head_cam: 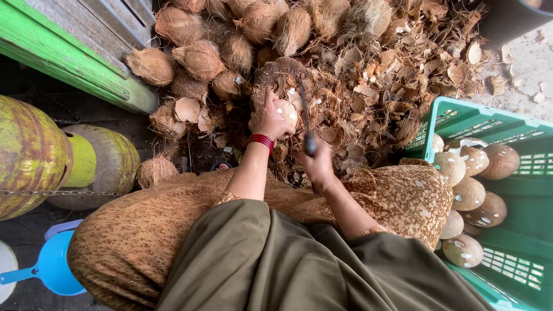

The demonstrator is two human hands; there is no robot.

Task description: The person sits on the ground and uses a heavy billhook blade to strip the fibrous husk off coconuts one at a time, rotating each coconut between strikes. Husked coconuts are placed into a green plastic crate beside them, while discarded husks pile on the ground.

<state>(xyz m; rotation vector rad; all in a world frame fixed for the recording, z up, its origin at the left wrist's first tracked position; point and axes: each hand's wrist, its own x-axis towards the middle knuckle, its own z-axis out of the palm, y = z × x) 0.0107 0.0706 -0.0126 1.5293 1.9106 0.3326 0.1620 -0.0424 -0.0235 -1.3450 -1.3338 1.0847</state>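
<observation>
My left hand [266, 118], with a red bangle at the wrist, grips a partly peeled coconut [287, 112] on a husk-covered block. A long dark blade [304, 109] is held by its handle in my right hand [317, 164], and its edge rests beside the coconut. Both arms reach out over my knees, which are covered by a brown spotted skirt.
Unpeeled brown coconuts [199, 57] are piled at the top, and shell chips [403, 75] lie scattered to the right. A green crate [507, 196] at right holds several peeled coconuts [468, 193]. Yellow-green gas cylinders [29, 155] and a blue scoop [49, 268] are at left.
</observation>
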